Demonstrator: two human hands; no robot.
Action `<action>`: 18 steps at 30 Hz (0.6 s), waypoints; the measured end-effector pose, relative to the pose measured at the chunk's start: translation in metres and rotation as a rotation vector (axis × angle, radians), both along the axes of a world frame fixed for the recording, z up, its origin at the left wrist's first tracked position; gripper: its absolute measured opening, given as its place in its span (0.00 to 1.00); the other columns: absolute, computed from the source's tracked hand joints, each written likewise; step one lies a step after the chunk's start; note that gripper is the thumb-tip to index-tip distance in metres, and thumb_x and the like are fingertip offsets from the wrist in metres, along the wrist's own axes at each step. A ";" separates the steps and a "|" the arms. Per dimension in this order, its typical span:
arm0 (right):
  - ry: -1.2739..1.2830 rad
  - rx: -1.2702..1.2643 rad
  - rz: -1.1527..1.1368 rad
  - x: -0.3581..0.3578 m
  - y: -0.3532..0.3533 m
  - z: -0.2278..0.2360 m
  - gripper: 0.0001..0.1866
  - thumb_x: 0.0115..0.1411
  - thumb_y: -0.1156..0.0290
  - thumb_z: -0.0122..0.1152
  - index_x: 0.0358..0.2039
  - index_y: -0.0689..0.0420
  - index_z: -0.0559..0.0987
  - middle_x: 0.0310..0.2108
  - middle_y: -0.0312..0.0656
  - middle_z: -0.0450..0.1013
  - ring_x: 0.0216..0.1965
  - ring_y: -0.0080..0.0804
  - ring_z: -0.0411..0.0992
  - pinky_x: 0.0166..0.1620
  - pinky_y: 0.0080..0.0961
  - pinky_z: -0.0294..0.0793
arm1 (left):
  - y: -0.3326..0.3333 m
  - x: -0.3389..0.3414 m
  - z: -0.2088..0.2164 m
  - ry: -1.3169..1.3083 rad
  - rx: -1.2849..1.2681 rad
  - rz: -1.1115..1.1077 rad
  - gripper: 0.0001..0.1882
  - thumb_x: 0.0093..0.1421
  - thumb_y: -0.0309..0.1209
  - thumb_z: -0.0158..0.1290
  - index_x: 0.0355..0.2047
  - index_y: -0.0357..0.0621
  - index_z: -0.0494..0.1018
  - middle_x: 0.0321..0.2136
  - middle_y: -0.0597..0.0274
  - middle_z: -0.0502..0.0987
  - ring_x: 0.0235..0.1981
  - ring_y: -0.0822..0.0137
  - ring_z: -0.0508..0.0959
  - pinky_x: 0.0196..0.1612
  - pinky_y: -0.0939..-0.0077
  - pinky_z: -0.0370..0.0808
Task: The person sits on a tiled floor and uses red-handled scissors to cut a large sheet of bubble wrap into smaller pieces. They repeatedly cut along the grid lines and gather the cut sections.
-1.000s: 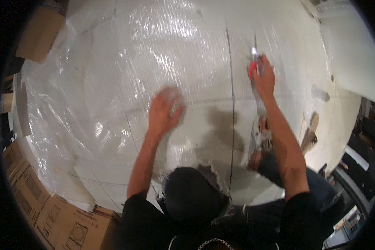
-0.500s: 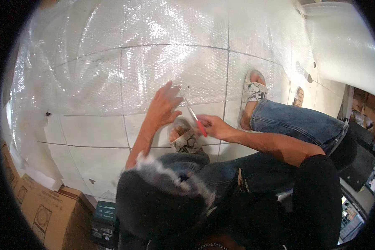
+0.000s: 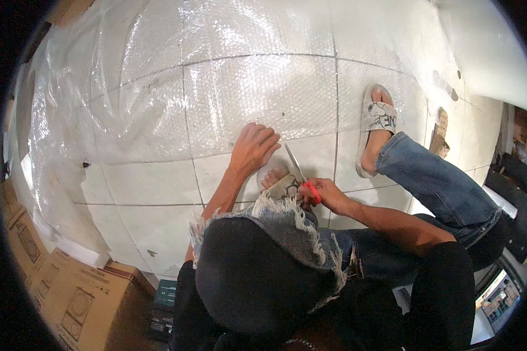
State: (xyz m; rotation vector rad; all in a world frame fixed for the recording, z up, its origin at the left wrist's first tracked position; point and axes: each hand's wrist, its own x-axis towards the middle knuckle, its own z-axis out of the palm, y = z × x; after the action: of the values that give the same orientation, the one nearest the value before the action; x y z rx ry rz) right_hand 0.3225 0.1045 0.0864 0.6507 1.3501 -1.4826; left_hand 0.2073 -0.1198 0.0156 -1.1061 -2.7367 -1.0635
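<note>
A sheet of clear bubble wrap [image 3: 257, 82] lies spread on the tiled floor, its near edge running across in front of me. My left hand [image 3: 255, 146] is palm down at this edge, its fingers slightly bent and a little apart. The wrap does not look lifted there, and my thumb is hidden. In my right hand [image 3: 325, 194] are scissors [image 3: 295, 164] with red handles. Their blades point up and left, the tip close to my left fingertips at the wrap's edge. The blades look closed or nearly so.
My slippered feet [image 3: 377, 117] stand on both sides of the scissors, the right one partly over the wrap. Brown cardboard boxes [image 3: 93, 295] and a dark green box [image 3: 165, 295] are at the lower left. A large white roll [image 3: 492, 52] sits at the upper right.
My left hand has come down and right, its fingers less spread. My right hand has moved right and down with the scissors. The whole view has shifted a little.
</note>
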 end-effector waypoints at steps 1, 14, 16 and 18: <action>-0.010 -0.013 -0.027 -0.003 -0.002 0.002 0.19 0.58 0.55 0.64 0.35 0.60 0.78 0.25 0.34 0.73 0.26 0.22 0.71 0.29 0.19 0.66 | -0.001 -0.002 -0.001 0.005 0.009 -0.011 0.12 0.52 0.31 0.59 0.38 0.44 0.76 0.38 0.62 0.73 0.46 0.59 0.71 0.54 0.58 0.67; 0.041 -0.096 -0.118 -0.037 -0.032 0.014 0.27 0.58 0.44 0.59 0.32 0.60 0.80 0.22 0.38 0.73 0.23 0.24 0.72 0.29 0.20 0.71 | -0.018 0.001 -0.020 0.000 -0.001 0.050 0.14 0.53 0.27 0.59 0.42 0.43 0.74 0.40 0.57 0.76 0.47 0.54 0.74 0.56 0.59 0.69; 0.030 -0.036 -0.089 -0.039 -0.032 0.022 0.27 0.59 0.44 0.59 0.34 0.61 0.80 0.24 0.39 0.73 0.24 0.24 0.73 0.29 0.21 0.72 | -0.016 0.000 -0.021 -0.011 0.050 0.056 0.13 0.53 0.27 0.59 0.40 0.43 0.73 0.40 0.57 0.76 0.46 0.53 0.75 0.56 0.57 0.70; 0.039 -0.037 -0.091 -0.035 -0.034 0.016 0.26 0.59 0.47 0.59 0.37 0.62 0.79 0.26 0.40 0.74 0.24 0.25 0.73 0.30 0.22 0.73 | -0.015 0.001 -0.022 -0.024 0.092 0.064 0.12 0.53 0.26 0.59 0.38 0.43 0.73 0.39 0.56 0.75 0.45 0.53 0.75 0.56 0.56 0.70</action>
State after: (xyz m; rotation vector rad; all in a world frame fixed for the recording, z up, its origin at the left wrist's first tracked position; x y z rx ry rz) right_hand 0.2880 0.0708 0.1024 0.6698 1.3346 -1.5973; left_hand 0.2079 -0.1347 -0.0064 -0.9931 -2.6898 -1.1884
